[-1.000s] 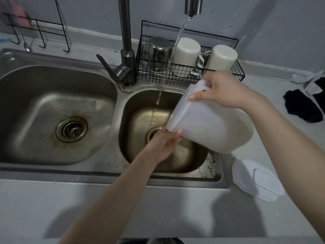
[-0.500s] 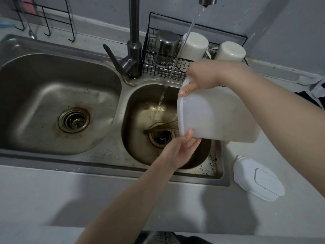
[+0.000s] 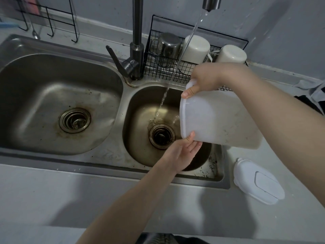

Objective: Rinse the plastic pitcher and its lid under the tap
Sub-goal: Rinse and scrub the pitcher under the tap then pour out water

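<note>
Pitcher [image 3: 219,118]: tipping up since a second ago, its rim now standing close to vertical where it was slanting down toward the drain [image 3: 161,136]. It is lying on its side in the air, mouth facing left, over the right edge of the right basin [image 3: 137,120]. Translucent white plastic, brownish staining showing toward the base.

Right hand [image 3: 205,80]: gripping the pitcher at its upper side, fingers curling round the handle, thumb pressing by the top of the rim.

Left hand [image 3: 184,150]: lying palm up beneath the lower corner of the rim, fingers straight and loose, thumb touching the rim.

Stream [image 3: 190,36]: running at a slant from the tap [image 3: 211,3], passing just left of the pitcher's mouth and striking the basin floor beside the drain.

Lid [image 3: 258,180]: white, lying flat on the counter [image 3: 52,191] just right of the right basin, near the pitcher's base and apart from both hands.

Basket [image 3: 161,71]: black wire, standing behind the right basin, holding a steel cup [image 3: 168,45], a white cup [image 3: 196,48] beside it and a second white cup [image 3: 231,53] at the right end, all upside down.

Left basin [image 3: 52,95]: sitting beside the right one, brown staining ringing its outlet.

Lever [image 3: 114,59]: sticking out leftward from the tap's base.

Hook rack [image 3: 49,20]: black wire, standing at far left by the wall.

Cloth [image 3: 306,101]: dark, lying on the counter at the right edge, beyond the right forearm.
</note>
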`<state>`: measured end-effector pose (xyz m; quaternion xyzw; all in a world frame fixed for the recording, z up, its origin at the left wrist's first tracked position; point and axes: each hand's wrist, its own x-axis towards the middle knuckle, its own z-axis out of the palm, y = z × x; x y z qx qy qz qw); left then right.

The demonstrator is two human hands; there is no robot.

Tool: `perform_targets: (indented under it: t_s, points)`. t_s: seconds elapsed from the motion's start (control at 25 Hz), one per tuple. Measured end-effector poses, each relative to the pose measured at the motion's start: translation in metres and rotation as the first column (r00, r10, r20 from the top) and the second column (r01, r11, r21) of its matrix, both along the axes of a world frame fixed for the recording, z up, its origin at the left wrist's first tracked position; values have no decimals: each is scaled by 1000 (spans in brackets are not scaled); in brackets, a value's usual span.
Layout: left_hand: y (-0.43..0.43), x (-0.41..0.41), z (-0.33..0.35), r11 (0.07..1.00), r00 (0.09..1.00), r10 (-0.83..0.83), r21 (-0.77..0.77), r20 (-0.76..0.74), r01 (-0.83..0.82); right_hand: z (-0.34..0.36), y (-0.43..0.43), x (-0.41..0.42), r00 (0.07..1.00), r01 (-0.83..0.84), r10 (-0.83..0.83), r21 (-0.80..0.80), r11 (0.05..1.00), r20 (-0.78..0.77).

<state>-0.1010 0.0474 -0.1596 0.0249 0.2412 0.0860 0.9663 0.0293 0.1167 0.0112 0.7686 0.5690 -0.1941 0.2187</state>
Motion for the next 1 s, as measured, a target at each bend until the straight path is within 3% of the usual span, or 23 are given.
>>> perform_targets:
  t_s: [0.16, 0.4, 0.56, 0.72, 1.0]
  points:
    - [32, -8, 0, 994, 994, 60, 96, -93, -51, 6, -14, 12, 983, 102, -64, 224, 969, -170]
    - [89, -21, 18, 869, 992, 81, 494, -102, -20, 0, -36, 10, 868, 373, -108, 493, 786, -485]
    - [114, -30, 29, 639, 984, 126, 769, -123, 14, -19, -58, 14, 643, 617, -155, 388, 685, -750]
    - [128, -34, 38, 465, 955, 258, 885, -144, 8, -49, -83, 12, 401, 742, -69, 279, 610, -914]
    - [138, -35, 61, 126, 924, 306, 972, -229, 199, -91, -103, 5, 535, 700, -119, 361, 616, -836]
